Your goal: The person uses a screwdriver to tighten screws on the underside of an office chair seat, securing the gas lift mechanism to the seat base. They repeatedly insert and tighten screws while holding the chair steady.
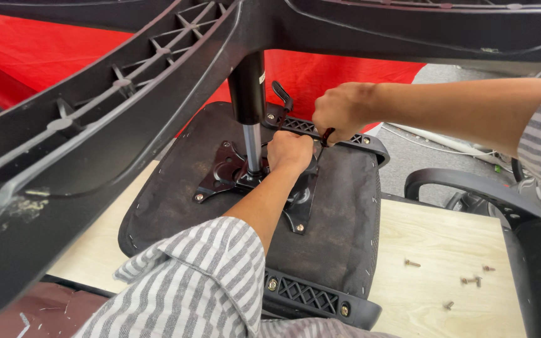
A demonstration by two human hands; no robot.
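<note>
The upturned office chair seat (320, 206) lies on the pale wooden bench (433, 250), its dark fabric underside facing up. Bolted to its middle is the black metal mechanism plate (230, 172), from which the gas-lift column (250, 119) rises into the five-armed plastic base (95, 125) that fills the top and left of the view.

The left hand (290, 152) is closed into a fist on the plate just beside the column, pressing or bracing it. The right hand (340, 111) is closed around a small dark-handled tool (327, 136) whose tip points down at the plate's far edge; what the tip meets is hidden behind the left hand.

Judging by how things lie, the work on the plate is partly through: bolt heads show at its near-left corner (200, 196) and near tip (299, 228), while the fastener under the tool looks to be the one in hand. Bolts also sit in the plastic armrest bracket (308, 294) at the seat's near edge. Several loose screws (471, 281) are scattered on the bench to the right, well apart from the seat, beside a detached armrest (464, 188)
</note>
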